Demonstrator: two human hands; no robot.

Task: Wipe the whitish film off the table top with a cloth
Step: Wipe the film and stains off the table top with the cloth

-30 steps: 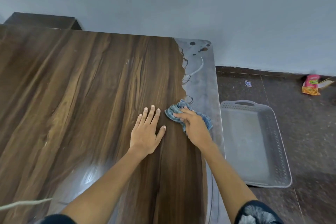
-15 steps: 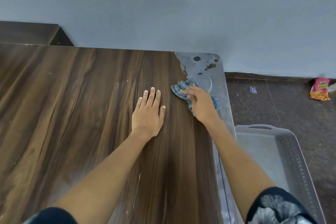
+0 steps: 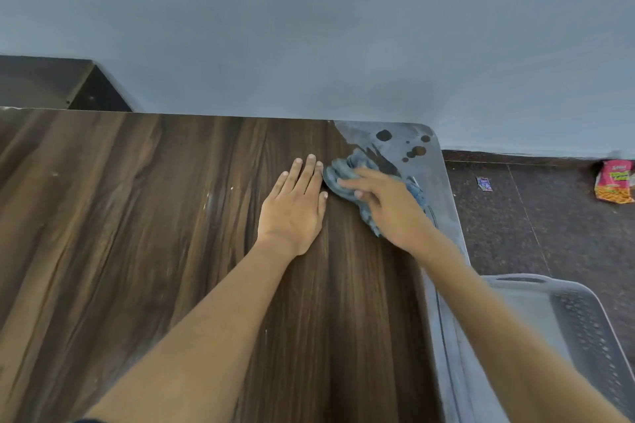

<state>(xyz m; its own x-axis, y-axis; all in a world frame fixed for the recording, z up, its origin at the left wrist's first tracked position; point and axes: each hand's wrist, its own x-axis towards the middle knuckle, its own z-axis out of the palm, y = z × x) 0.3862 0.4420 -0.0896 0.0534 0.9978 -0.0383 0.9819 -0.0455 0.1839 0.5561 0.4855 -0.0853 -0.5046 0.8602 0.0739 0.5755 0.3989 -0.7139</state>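
Note:
The dark wood-grain table top (image 3: 154,233) fills the left and middle of the view. A whitish film (image 3: 405,141) with dark bare spots covers its far right corner and runs down the right edge. My right hand (image 3: 388,206) presses a crumpled blue-grey cloth (image 3: 343,172) onto the table beside the film, fingers stretched over it. My left hand (image 3: 295,206) lies flat on the wood just left of the cloth, fingers straight and together.
A grey perforated plastic tray (image 3: 584,330) sits on the dark floor right of the table. A red snack packet (image 3: 615,182) and a small wrapper (image 3: 483,183) lie by the wall. A dark piece of furniture (image 3: 51,86) stands behind the table's far left.
My right hand has pushed the cloth away from me along the right side toward the far corner, and the film there has shrunk. My left hand slid forward with it.

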